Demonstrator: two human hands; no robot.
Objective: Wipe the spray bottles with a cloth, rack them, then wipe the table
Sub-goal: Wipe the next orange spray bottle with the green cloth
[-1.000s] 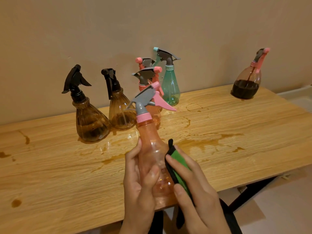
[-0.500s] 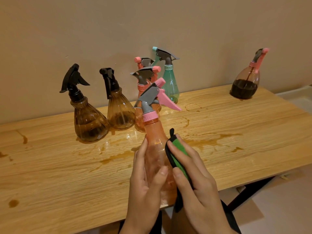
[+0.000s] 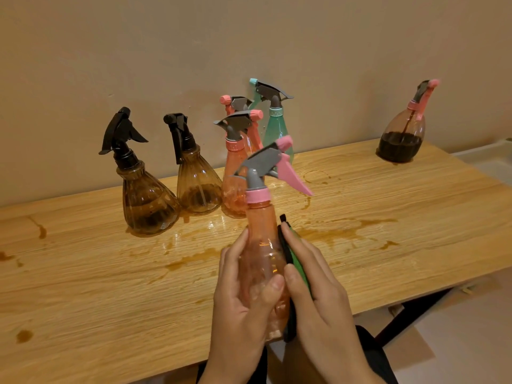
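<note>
No legible text or labels.

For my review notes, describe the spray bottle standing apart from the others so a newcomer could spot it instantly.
Follow the wooden table along the wall to its far right end. A rounded brown spray bottle stands there alone, away from the cluster of bottles. Only it pairs a pink trigger with a brown body, its lower part dark with liquid.

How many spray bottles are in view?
7: the held orange bottle in the left hand; two brown bottles at left; two orange bottles and a teal bottle behind it; one dark-filled bottle far right. Others may be hidden.
</note>
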